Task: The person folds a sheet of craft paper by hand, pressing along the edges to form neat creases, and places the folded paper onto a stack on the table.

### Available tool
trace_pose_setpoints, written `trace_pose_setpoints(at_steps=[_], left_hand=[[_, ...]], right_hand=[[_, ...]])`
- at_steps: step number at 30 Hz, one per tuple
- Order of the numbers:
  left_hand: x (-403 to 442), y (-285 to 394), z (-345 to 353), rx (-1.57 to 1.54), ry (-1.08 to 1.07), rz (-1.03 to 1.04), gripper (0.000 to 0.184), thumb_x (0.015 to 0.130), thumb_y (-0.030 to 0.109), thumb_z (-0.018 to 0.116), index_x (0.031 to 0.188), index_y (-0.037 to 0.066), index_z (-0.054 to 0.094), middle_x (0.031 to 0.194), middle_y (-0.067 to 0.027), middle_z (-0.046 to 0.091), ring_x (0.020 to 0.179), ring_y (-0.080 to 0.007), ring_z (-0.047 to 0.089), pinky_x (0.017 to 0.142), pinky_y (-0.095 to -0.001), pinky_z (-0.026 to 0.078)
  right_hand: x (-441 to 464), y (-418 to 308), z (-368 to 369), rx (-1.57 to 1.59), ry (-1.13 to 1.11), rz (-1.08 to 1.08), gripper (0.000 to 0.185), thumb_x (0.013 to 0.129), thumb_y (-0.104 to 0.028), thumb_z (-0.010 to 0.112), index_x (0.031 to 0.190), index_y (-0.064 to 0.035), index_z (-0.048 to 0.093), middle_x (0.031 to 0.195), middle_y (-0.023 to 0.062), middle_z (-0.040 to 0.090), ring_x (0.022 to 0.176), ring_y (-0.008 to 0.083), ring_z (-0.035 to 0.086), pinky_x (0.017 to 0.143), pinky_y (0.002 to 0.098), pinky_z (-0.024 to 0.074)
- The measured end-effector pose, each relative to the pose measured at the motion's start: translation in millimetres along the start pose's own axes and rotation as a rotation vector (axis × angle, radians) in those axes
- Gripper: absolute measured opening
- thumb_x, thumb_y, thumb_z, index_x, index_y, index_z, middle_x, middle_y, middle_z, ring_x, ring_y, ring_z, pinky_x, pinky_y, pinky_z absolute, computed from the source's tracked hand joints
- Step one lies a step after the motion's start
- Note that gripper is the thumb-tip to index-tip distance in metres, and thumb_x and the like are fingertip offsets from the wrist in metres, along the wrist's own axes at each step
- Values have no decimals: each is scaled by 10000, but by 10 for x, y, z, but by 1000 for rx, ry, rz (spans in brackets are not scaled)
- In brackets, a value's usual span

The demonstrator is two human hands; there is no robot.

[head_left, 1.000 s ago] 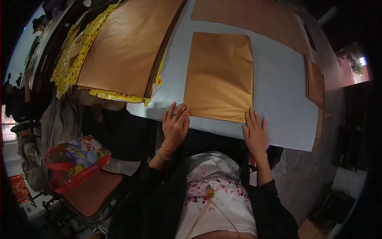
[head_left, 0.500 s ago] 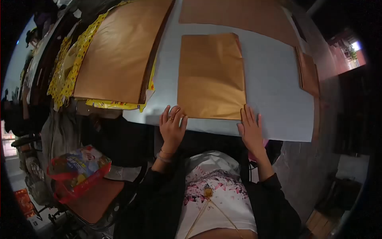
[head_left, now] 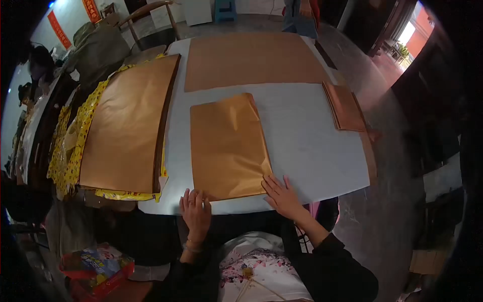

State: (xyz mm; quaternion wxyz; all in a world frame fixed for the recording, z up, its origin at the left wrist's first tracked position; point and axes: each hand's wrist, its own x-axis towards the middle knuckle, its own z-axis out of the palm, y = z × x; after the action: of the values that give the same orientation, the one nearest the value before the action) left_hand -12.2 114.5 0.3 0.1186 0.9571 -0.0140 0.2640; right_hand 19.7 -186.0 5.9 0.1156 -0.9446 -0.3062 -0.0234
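Observation:
A folded sheet of golden-brown paper (head_left: 229, 146) lies on the pale covered table, creased and shiny toward its near right corner. My right hand (head_left: 283, 197) rests flat on that corner, with fingers stretched out and the thumb apart. At the near left corner is my left hand (head_left: 196, 214), fingers slightly bent and apart, the tips touching the paper's edge. Left of the sheet lies a thick stack of large brown paper (head_left: 126, 126) on yellow patterned wrapping (head_left: 95, 108).
A large brown sheet (head_left: 251, 60) covers the table's far side. A small pile of folded brown paper (head_left: 346, 107) sits at the right edge. A wooden chair (head_left: 151, 25) stands behind the table. A red bag (head_left: 98, 272) is low at left. Someone stands beyond the far edge.
My view has tilted up, showing more of the room. The right hand has turned and now lies further over the near right corner. The left hand stays by the near left corner.

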Motion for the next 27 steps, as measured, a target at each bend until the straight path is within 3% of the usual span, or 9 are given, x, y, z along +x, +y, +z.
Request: trace_pose_setpoints(at_steps=[4, 8, 11, 15, 27], left_hand=[[195, 336, -77, -271, -24, -11, 169, 833, 86, 610, 995, 40, 623, 1094, -120, 577, 1182, -346, 492, 997, -466, 376], [246, 781, 37, -449, -49, 204, 170, 815, 49, 628, 982, 20, 630, 1030, -114, 594, 1043, -344, 564, 899, -442, 445], [217, 961, 215, -613, -121, 244, 163, 812, 56, 640, 974, 36, 634, 1002, -96, 596, 1025, -319, 572, 884, -416, 457], [217, 990, 325, -620, -192, 229, 156, 786, 58, 652, 940, 50, 631, 985, -76, 590, 993, -286, 568, 847, -393, 458], [166, 959, 385, -582, -52, 352, 164, 771, 52, 664, 932, 50, 633, 987, -82, 592, 974, -285, 581, 823, -388, 472]], right_hand=[[9, -12, -5, 1, -11, 19, 568, 951, -322, 506, 1437, -86, 333, 1513, 85, 300, 1390, 235, 293, 1108, 535, 186], [6, -15, 5, 8, -5, 35, 550, 952, -319, 503, 1428, -88, 355, 1503, 82, 322, 1388, 231, 297, 1107, 531, 184], [5, -1, 39, -18, 10, 24, 549, 950, -323, 506, 1424, -85, 363, 1502, 80, 327, 1388, 228, 298, 1107, 526, 186], [9, 3, 20, 15, 12, 25, 553, 951, -327, 503, 1423, -77, 361, 1509, 77, 316, 1397, 224, 280, 1109, 527, 182], [2, -18, 57, -56, -16, 35, 550, 954, -333, 470, 1436, -99, 345, 1513, 70, 305, 1399, 207, 281, 1108, 522, 195]])
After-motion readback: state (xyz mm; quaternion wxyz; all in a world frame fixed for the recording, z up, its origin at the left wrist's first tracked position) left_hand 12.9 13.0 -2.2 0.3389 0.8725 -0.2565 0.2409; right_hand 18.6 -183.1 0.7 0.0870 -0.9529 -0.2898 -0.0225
